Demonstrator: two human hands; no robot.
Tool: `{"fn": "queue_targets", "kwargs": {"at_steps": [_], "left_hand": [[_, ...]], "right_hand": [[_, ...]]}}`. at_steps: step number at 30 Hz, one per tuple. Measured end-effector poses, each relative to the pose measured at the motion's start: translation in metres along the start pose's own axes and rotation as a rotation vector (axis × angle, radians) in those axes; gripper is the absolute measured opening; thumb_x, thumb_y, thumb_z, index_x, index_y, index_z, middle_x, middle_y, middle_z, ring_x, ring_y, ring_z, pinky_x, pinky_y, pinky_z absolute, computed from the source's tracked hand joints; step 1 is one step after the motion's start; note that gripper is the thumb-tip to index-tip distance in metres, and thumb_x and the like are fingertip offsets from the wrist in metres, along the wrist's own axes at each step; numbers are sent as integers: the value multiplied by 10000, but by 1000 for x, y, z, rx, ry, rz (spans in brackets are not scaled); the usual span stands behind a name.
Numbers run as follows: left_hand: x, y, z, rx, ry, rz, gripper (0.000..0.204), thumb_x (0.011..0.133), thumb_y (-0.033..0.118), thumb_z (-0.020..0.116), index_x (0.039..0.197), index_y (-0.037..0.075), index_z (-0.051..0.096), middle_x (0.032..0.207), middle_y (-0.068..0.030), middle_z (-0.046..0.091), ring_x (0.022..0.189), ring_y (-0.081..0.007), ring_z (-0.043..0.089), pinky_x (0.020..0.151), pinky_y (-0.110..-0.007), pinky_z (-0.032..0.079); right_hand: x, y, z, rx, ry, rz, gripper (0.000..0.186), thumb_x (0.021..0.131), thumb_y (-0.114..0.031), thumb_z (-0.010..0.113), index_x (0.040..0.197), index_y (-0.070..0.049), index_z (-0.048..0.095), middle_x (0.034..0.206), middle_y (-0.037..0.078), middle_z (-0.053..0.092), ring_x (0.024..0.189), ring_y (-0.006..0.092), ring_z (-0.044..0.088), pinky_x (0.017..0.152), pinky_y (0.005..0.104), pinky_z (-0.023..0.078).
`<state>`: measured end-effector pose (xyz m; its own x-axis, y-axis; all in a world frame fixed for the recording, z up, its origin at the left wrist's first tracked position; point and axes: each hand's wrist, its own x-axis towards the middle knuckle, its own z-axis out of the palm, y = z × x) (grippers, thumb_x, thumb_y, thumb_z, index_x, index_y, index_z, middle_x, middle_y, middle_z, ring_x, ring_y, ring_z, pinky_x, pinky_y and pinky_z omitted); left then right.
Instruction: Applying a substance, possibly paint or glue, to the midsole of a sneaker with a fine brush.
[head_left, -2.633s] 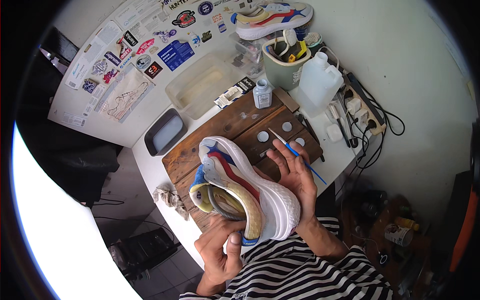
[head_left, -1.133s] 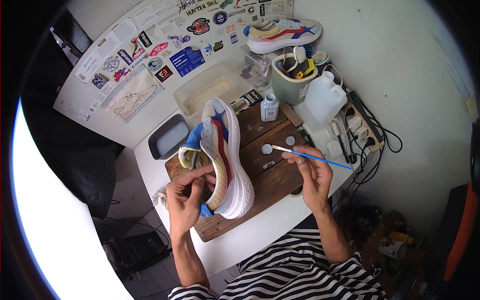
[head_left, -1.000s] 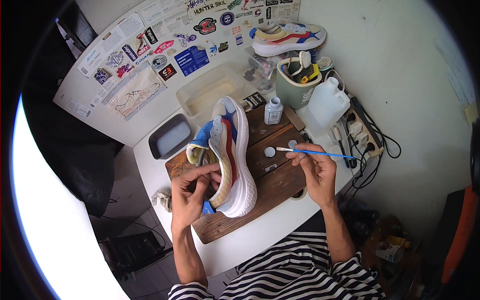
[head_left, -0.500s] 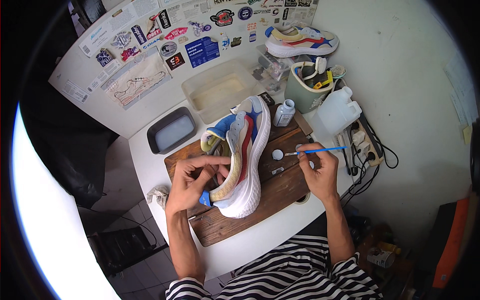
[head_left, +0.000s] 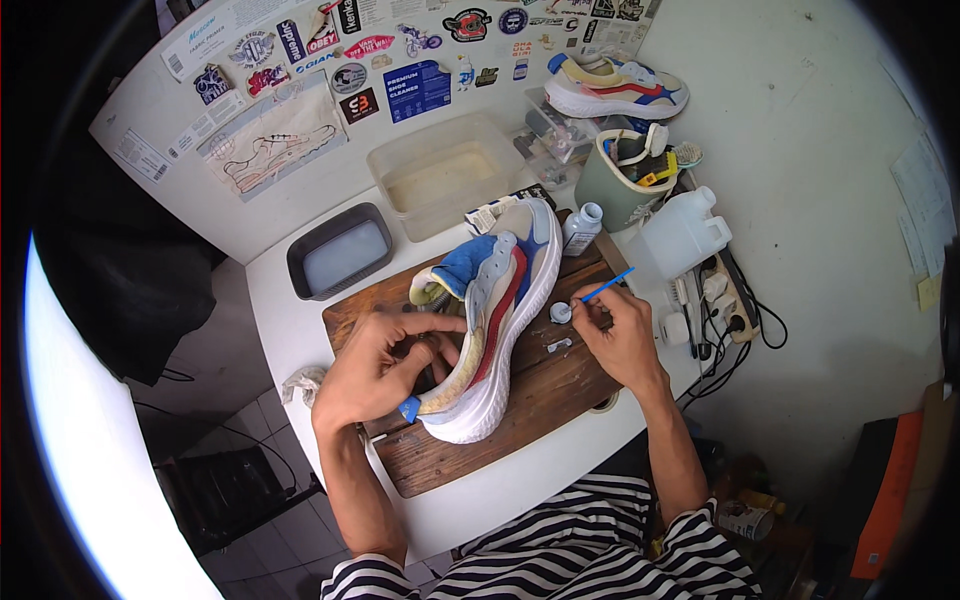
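Note:
My left hand (head_left: 385, 365) grips the collar of a white-soled sneaker (head_left: 500, 325) with blue, red and cream panels, fingers inside the opening and its toe pointing away from me over a wooden board (head_left: 430, 465). My right hand (head_left: 610, 330) pinches a thin blue brush (head_left: 612, 282), its tip down at a small white cap (head_left: 560, 314) on the board. A small open bottle (head_left: 581, 235) stands at the board's back edge.
Behind are a clear plastic tub (head_left: 440, 130), dark tray (head_left: 340, 260), second sneaker (head_left: 615, 90) and brush holder (head_left: 620, 180). At right are a jug (head_left: 680, 235) and power strip (head_left: 740, 300) with cords. A crumpled cloth (head_left: 302, 385) lies left.
The sneaker has been swung upright and away from me, then slightly right. My right hand has brought the brush from beside the sole down to the cap, its handle now tilted up.

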<state>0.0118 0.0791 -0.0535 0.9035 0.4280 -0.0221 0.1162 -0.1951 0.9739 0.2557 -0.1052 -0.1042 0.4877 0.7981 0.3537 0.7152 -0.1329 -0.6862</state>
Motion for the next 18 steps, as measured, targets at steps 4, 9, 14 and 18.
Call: {"fn": "queue_targets", "kwargs": {"at_steps": [4,9,14,18], "left_hand": [[-2,9,5,186,43,40,389,816,-94,455,1140,-94,671,828,-138,712,728,-190,700,685,-304,561],[-1,14,7,88,-33,-156,329,848,-38,424,1073,-83,659,814,-86,673,725,-141,654,681,-290,531],[0,9,5,138,-14,-121,322,854,-20,424,1052,-76,672,787,-103,689,699,-163,663,680,-309,535],[5,6,11,38,-25,-85,317,867,-11,429,1044,-78,684,757,-126,705,691,-182,676,695,-325,544]], "right_hand": [[2,3,6,3,1,24,96,861,-56,704,930,1,670,807,119,665,665,208,622,603,341,485],[-1,4,4,-7,1,29,96,854,-57,707,920,3,668,784,118,657,652,210,607,607,343,482],[-3,-7,0,45,60,66,71,866,-25,700,918,13,671,817,97,685,732,158,656,639,302,505],[-12,-7,-7,227,156,68,67,902,2,665,963,30,660,836,88,691,783,128,669,656,272,511]]}}
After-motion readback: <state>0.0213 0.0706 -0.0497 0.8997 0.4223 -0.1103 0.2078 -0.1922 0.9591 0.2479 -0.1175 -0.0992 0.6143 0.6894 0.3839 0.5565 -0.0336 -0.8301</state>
